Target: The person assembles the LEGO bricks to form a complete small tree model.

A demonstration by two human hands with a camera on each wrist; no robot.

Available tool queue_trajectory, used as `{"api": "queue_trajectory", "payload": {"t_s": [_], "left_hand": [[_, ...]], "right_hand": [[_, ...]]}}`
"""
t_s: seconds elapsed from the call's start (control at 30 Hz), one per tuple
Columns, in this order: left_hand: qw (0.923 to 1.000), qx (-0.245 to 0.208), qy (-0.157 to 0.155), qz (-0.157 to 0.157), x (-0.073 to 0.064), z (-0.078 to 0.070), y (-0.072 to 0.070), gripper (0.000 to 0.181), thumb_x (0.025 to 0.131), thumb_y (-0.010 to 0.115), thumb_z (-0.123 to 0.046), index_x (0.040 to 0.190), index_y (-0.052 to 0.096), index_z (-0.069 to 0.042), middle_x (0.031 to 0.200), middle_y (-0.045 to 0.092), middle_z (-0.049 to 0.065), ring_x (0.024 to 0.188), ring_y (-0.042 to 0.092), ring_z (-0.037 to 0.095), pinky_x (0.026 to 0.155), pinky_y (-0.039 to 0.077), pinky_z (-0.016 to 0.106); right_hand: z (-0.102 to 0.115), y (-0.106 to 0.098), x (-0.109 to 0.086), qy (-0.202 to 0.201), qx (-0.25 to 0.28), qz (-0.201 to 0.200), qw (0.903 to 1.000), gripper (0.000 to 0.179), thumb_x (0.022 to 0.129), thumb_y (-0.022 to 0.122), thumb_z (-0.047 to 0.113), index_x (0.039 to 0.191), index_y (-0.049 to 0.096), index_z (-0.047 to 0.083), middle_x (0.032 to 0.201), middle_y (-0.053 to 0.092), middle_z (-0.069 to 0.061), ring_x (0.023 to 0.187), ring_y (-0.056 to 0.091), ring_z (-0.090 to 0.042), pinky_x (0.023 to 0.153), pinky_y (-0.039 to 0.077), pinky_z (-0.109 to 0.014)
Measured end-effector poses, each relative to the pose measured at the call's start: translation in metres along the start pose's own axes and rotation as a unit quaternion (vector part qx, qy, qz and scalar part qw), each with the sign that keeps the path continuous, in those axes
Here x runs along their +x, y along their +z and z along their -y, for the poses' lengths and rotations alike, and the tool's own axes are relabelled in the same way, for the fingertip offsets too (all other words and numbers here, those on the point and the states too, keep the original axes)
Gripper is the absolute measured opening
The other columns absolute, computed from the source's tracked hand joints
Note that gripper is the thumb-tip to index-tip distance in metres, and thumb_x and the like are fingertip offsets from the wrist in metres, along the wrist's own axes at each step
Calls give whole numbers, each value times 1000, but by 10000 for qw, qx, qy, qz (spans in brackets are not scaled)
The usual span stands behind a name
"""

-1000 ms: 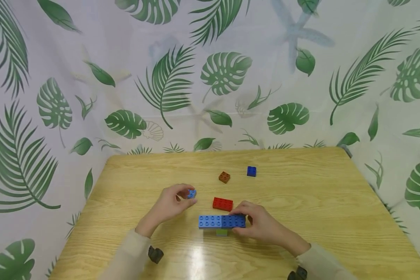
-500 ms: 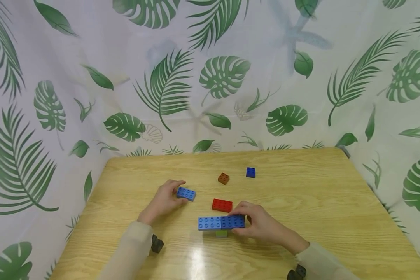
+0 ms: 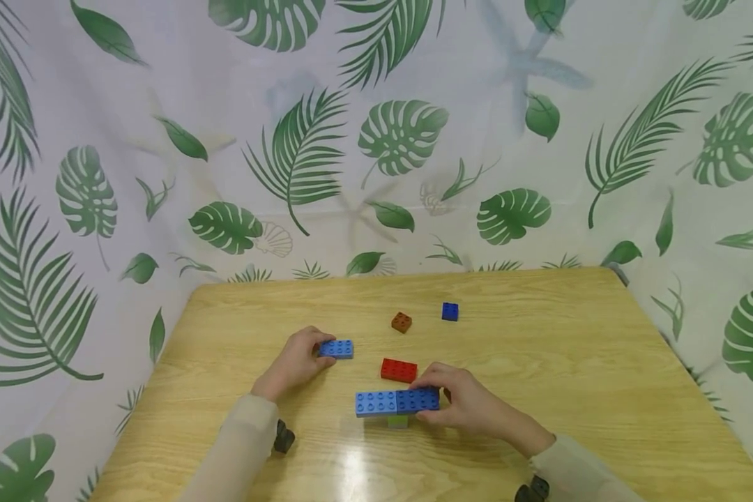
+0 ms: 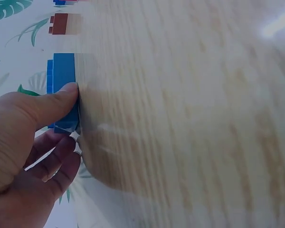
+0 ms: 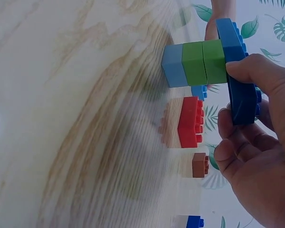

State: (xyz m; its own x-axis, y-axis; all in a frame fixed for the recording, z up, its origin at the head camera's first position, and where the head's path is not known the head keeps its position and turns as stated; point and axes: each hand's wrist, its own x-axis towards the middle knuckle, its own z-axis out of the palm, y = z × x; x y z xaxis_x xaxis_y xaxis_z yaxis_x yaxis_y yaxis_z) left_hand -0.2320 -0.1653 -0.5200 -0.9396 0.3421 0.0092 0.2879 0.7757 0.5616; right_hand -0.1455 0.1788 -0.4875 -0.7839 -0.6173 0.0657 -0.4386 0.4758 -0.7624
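Observation:
My left hand (image 3: 295, 362) pinches the left end of a light blue eight-stud toy brick (image 3: 339, 349) lying studs up on the table. In the left wrist view the thumb presses the near side of that brick (image 4: 64, 71). My right hand (image 3: 466, 403) grips a darker blue brick (image 3: 419, 399), the right half of a bar. A light blue brick (image 3: 375, 402) forms the bar's left half. Below the bar, the right wrist view shows a stem of two green bricks (image 5: 213, 61) and a pale blue one (image 5: 172, 65), standing on the table.
Behind the bar lies a red brick (image 3: 399, 370). Farther back are a small brown brick (image 3: 401, 321) and a small dark blue brick (image 3: 450, 311). A leaf-patterned curtain (image 3: 326, 174) hangs around the wooden table (image 3: 539, 335).
The light blue brick, mostly covered by my left hand at first, came into view and turned slightly; the fingers now pinch its left end. My right hand stays on the bar.

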Motion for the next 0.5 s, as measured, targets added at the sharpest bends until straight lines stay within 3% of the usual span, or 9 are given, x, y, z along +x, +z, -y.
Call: {"api": "queue_trajectory", "payload": {"t_s": [0.23, 0.43, 0.5], "left_hand": [[9999, -104, 61, -75, -4, -5, -3, 38, 90, 86, -17, 124, 75, -3, 113, 71, 9, 97, 61, 18, 90, 53, 39], [9995, -292, 9, -70, -11, -18, -15, 37, 91, 84, -19, 125, 75, -5, 113, 72, 6, 101, 64, 20, 90, 55, 40], [9994, -345, 10, -61, -14, -22, -19, 36, 92, 83, -20, 126, 74, -7, 113, 73, 4, 102, 64, 20, 89, 55, 39]], "right_hand": [[0, -1, -1, 22, 95, 41, 9999, 29, 93, 82, 24, 120, 75, 17, 113, 67, 1, 84, 53, -6, 64, 45, -20], [-1, -2, -1, 4, 167, 43, 9999, 29, 93, 81, 23, 121, 75, 17, 113, 68, 0, 83, 56, -17, 63, 44, -20], [-1, -2, 0, 5, 165, 38, 9999, 29, 93, 81, 24, 121, 75, 17, 113, 68, 0, 83, 55, -15, 63, 44, -20]]}}
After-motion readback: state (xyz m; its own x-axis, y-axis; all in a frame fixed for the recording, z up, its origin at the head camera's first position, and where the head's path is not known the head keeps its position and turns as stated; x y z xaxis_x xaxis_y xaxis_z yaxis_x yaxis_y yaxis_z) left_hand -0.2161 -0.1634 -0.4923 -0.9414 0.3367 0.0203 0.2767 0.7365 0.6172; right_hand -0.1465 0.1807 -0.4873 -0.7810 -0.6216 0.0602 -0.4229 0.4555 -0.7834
